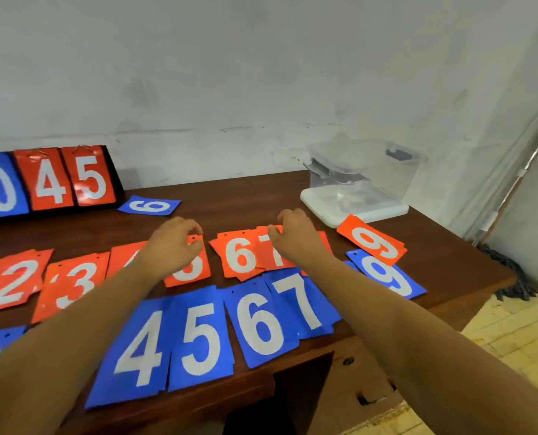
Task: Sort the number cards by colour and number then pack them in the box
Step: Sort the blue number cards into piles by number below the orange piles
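Orange number cards lie in a row on the brown table [261, 196]: 2 [13, 282], 3 [73, 285], a hidden one, 5 [189, 270], 6 [239, 255] and 7 [277, 254]. Nearer me run blue cards 4 [139, 350], 5 [201, 337], 6 [261, 318] and 7 [302, 301]. My left hand [173, 240] pinches the top edge of the orange 5. My right hand [295, 235] pinches the top of the orange 7. An orange 9 [372, 240] overlaps a blue 9 [387, 274] at the right. A clear plastic box [365, 166] stands at the back right.
A flip scoreboard [48, 180] showing blue 0 and orange 4 and 5 stands at the back left. A loose blue 6 card [150, 205] lies beside it. The box sits on its white lid [352, 205]. The table's right edge drops to a yellow tiled floor [512, 328].
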Available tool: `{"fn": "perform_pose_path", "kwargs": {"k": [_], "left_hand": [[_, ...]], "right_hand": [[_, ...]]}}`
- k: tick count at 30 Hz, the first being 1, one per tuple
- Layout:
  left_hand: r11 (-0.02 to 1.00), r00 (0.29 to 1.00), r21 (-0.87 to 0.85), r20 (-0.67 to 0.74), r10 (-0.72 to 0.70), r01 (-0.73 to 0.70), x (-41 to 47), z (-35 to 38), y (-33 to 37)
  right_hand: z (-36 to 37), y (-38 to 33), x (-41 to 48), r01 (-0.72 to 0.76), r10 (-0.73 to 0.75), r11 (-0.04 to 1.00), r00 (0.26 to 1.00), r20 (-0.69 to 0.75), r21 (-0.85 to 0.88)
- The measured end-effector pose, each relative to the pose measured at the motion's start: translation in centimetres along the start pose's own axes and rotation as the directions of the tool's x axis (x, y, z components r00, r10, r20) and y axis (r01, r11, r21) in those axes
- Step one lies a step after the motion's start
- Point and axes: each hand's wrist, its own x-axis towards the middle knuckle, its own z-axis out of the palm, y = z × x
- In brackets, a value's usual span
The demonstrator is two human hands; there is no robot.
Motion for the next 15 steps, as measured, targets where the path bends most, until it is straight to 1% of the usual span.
{"fn": "perform_pose_path", "kwargs": {"k": [3,6,9,12,15], "left_hand": [[0.990,0.990,0.019,-0.022,-0.141,0.142,2.0,-1.7,-4.6],[0.975,0.976,0.065,-0.046,-0.211,0.214,4.1,-1.9,-9.1],[0.969,0.980,0.148,-0.038,-0.195,0.199,6.5,-1.2,-13.2],[0.943,0.976,0.274,0.046,-0.212,0.192,8.8,-0.8,-16.1],[0.934,0.969,0.314,0.116,-0.218,0.173,10.4,-0.3,-18.0]], "right_hand": [[3.0,-3.5,3.3,0.060,-0.062,0.998,0.995,0.074,0.030],[6.9,-7.0,7.0,0.113,-0.118,0.993,0.986,0.119,0.046],[10.7,-10.3,10.9,0.161,-0.164,0.986,0.968,0.192,0.033],[14.3,-13.1,14.4,0.223,-0.226,0.974,0.949,0.221,0.035],[17.4,-15.1,17.5,0.254,-0.249,0.967,0.936,0.248,0.014]]}}
